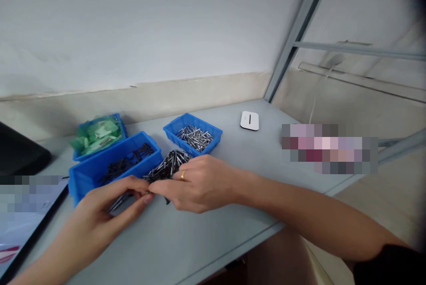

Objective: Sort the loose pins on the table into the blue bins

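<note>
My left hand (109,207) is closed round a small bundle of dark thin pins (120,201) whose ends stick out toward me. My right hand (196,183), with a gold ring on one finger, pinches at the same spot, fingertips meeting the left hand's fingers. Just behind both hands lies a loose pile of dark pins (169,163) on the grey table (206,236).
Three blue trays stand behind the hands: one with dark pins (100,169), one with shiny metal pins (195,136), one with green packets (98,134). A small white device (249,120) lies farther right. A dark object (20,154) and papers sit at left.
</note>
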`<action>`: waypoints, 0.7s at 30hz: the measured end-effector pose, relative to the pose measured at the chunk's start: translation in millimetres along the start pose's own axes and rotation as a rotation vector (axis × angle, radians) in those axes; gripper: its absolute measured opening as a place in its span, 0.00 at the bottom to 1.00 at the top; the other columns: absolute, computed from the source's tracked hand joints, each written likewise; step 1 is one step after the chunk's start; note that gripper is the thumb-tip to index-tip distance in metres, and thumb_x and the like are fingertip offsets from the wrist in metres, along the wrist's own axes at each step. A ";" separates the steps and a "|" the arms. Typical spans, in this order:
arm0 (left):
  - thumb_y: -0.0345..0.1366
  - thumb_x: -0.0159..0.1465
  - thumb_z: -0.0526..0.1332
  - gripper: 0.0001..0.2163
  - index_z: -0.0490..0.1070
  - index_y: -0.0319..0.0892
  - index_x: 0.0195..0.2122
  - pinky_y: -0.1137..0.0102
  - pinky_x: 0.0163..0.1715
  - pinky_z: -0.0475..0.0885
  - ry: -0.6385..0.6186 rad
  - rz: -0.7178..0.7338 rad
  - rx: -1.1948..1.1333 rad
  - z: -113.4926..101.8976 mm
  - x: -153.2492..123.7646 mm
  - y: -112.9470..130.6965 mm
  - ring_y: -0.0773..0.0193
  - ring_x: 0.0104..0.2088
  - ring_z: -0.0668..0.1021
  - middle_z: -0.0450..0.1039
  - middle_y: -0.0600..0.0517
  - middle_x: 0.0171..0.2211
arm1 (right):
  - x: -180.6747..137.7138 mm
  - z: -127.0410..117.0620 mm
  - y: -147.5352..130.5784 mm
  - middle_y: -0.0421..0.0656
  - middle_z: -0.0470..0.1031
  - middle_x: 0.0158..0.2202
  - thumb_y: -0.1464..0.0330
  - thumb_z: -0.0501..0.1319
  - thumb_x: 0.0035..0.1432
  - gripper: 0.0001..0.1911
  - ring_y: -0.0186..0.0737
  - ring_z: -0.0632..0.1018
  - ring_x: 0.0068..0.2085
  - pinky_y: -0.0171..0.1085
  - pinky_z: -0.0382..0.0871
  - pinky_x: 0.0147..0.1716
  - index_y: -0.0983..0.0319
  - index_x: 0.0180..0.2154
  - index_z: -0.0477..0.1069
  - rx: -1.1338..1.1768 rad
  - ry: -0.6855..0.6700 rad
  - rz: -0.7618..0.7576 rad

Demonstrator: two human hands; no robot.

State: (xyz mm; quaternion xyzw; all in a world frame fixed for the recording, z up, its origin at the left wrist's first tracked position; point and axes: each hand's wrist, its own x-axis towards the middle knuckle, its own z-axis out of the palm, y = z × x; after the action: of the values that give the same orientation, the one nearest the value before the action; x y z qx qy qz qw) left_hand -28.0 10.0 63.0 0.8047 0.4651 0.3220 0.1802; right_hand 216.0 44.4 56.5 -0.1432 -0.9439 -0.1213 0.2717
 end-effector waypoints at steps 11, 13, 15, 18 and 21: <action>0.43 0.62 0.66 0.05 0.78 0.52 0.35 0.81 0.31 0.77 -0.031 0.035 0.015 -1.3 -0.8 -2.4 0.66 0.29 0.82 0.82 0.59 0.30 | 0.7 -1.8 -0.6 0.33 0.69 0.23 0.71 0.50 0.67 0.15 0.31 0.69 0.26 0.36 0.52 0.26 0.60 0.50 0.70 -0.001 -0.006 -0.002; 0.42 0.62 0.66 0.04 0.78 0.52 0.35 0.83 0.30 0.76 -0.047 0.055 0.017 -2.2 -0.2 -2.2 0.67 0.28 0.82 0.82 0.59 0.29 | 0.7 -1.9 -0.4 0.33 0.69 0.23 0.71 0.50 0.67 0.14 0.31 0.69 0.26 0.36 0.53 0.26 0.60 0.48 0.71 -0.005 0.036 -0.004; 0.43 0.61 0.66 0.04 0.78 0.51 0.35 0.83 0.30 0.76 -0.028 0.053 0.006 -2.6 0.2 -1.3 0.67 0.28 0.82 0.82 0.59 0.29 | 0.5 -0.8 0.2 0.33 0.69 0.23 0.71 0.51 0.67 0.13 0.31 0.69 0.25 0.36 0.53 0.26 0.60 0.47 0.72 -0.007 0.072 -0.008; 0.44 0.61 0.66 0.05 0.78 0.51 0.34 0.82 0.30 0.77 0.003 0.020 -0.004 -1.3 -1.2 -0.9 0.66 0.28 0.82 0.82 0.59 0.29 | 0.0 1.4 1.0 0.33 0.67 0.21 0.69 0.51 0.66 0.13 0.32 0.68 0.25 0.36 0.54 0.26 0.60 0.47 0.73 -0.012 0.065 -0.018; 0.47 0.61 0.66 0.07 0.78 0.52 0.33 0.81 0.31 0.76 0.011 -0.017 -0.021 0.7 -4.2 -2.1 0.66 0.28 0.81 0.81 0.59 0.29 | -0.6 2.4 0.9 0.33 0.67 0.21 0.69 0.51 0.67 0.13 0.32 0.68 0.25 0.36 0.54 0.26 0.60 0.47 0.73 -0.013 0.040 -0.027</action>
State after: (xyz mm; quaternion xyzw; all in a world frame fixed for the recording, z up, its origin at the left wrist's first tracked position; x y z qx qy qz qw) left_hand -30.3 7.5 59.7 0.7969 0.4696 0.3299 0.1887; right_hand 215.7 45.9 54.3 -0.1296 -0.9393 -0.1340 0.2881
